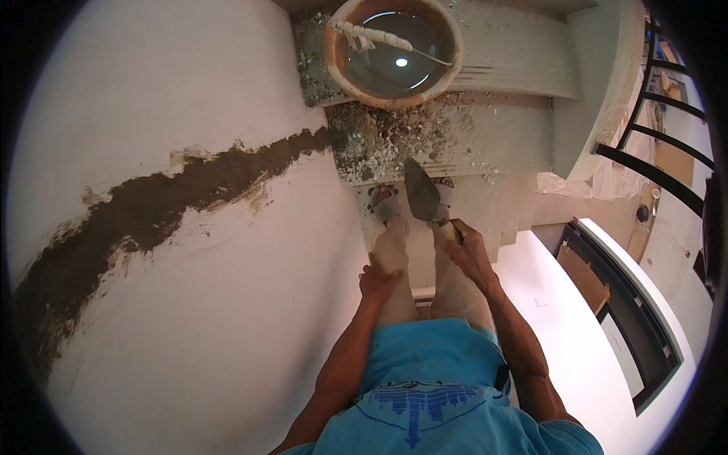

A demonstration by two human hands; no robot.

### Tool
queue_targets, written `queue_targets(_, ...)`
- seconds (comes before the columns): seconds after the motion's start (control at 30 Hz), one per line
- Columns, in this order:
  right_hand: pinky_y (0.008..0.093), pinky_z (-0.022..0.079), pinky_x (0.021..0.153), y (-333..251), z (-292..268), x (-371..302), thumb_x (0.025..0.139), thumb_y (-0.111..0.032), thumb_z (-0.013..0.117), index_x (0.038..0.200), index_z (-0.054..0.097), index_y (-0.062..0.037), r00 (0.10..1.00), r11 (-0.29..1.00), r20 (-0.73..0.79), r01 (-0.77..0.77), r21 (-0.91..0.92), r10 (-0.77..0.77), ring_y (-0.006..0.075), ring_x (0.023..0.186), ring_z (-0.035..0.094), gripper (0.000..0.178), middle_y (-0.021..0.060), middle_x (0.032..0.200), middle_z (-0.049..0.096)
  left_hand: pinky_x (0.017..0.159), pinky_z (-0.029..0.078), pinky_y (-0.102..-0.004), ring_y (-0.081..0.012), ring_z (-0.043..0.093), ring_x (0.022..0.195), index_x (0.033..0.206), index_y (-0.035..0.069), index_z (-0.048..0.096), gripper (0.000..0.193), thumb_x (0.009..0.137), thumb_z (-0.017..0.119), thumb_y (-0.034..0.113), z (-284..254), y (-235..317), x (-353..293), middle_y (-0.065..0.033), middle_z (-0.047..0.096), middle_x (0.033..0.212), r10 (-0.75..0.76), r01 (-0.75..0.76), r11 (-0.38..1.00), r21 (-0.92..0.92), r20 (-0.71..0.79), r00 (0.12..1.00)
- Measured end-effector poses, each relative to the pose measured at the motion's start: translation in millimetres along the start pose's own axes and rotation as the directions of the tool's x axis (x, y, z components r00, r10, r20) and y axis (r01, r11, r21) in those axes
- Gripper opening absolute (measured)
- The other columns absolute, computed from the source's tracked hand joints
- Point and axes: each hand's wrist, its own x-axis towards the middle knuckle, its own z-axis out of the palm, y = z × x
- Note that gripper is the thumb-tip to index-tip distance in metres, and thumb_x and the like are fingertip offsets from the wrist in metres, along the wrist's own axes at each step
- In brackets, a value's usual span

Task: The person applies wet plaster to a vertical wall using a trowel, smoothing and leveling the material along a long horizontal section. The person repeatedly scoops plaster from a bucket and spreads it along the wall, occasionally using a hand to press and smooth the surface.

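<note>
In my right hand (470,256) is the pale handle of a trowel (421,191). Its grey pointed blade reaches forward between my feet, over the edge of a step. My left hand (381,280) is closed around the trouser leg (390,249) near my left knee. Ahead, a round orange-brown bucket (334,64) stands on a stair and holds greyish water. Across its top lies a stick-like tool (373,35) with a whitish, crusted or wrapped thick end; its exact kind is unclear.
Debris (394,133) litters the step below the bucket. Along the white wall (189,303) at left runs a rough band of dark mortar (144,208). A black metal railing (656,178) and a dark framed opening (618,303) are at right.
</note>
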Motion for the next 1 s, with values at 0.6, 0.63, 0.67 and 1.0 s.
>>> queue_targets(0.6, 0.0259, 0.056, 0.061, -202.0, -48.5, 84.9, 0.081, -0.006, 0.061, 0.154, 0.034, 0.0015, 0.963, 0.929, 0.153, 0.16, 0.333, -0.221, 0.0144, 0.078, 0.061, 0.078, 0.0128, 0.105, 0.063, 0.089, 0.055, -0.0524, -0.0481, 0.063, 0.107, 0.145, -0.003, 0.041, 0.1, 0.073, 0.078, 0.055, 18.4, -2.6, 23.9, -0.0291, 0.06, 0.122, -0.028, 0.022, 0.999, -0.044, -0.136, 0.99)
queue_targets(0.63, 0.0264, 0.056, 0.06, -205.1, -49.7, 96.7, 0.084, -0.008, 0.06, 0.152, 0.036, 0.003, 0.965, 0.903, 0.164, 0.123, 0.411, -0.206, 0.0152, 0.078, 0.061, 0.072, 0.0142, 0.106, 0.063, 0.088, 0.055, -0.0525, -0.0482, 0.064, 0.107, 0.143, -0.003, 0.042, 0.098, 0.073, 0.078, 0.055, 18.3, -0.7, 22.2, -0.029, 0.06, 0.122, -0.024, 0.018, 0.999, -0.041, -0.14, 0.99)
queue_targets(0.67, 0.0269, 0.056, 0.059, -206.0, -47.3, 112.9, 0.088, -0.009, 0.06, 0.149, 0.038, 0.0044, 0.963, 0.87, 0.184, 0.087, 0.486, -0.199, 0.016, 0.077, 0.061, 0.067, 0.0156, 0.107, 0.063, 0.088, 0.056, -0.0526, -0.0483, 0.064, 0.106, 0.141, -0.003, 0.043, 0.096, 0.073, 0.078, 0.055, 18.0, 1.0, 22.3, -0.0288, 0.06, 0.121, -0.026, 0.02, 0.999, -0.045, -0.15, 0.988)
queue_targets(1.0, 0.0288, 0.051, 0.054, -214.9, -19.8, 198.9, 0.103, -0.015, 0.053, 0.126, 0.048, 0.0052, 0.973, 0.446, 0.231, -0.207, 0.871, 0.001, 0.0216, 0.077, 0.059, 0.031, 0.0294, 0.111, 0.059, 0.083, 0.057, -0.0515, -0.0465, 0.065, 0.101, 0.136, -0.003, 0.046, 0.089, 0.075, 0.077, 0.055, 29.4, 0.0, 23.8, -0.0271, 0.061, 0.117, -0.033, 0.024, 0.999, -0.042, -0.227, 0.973)
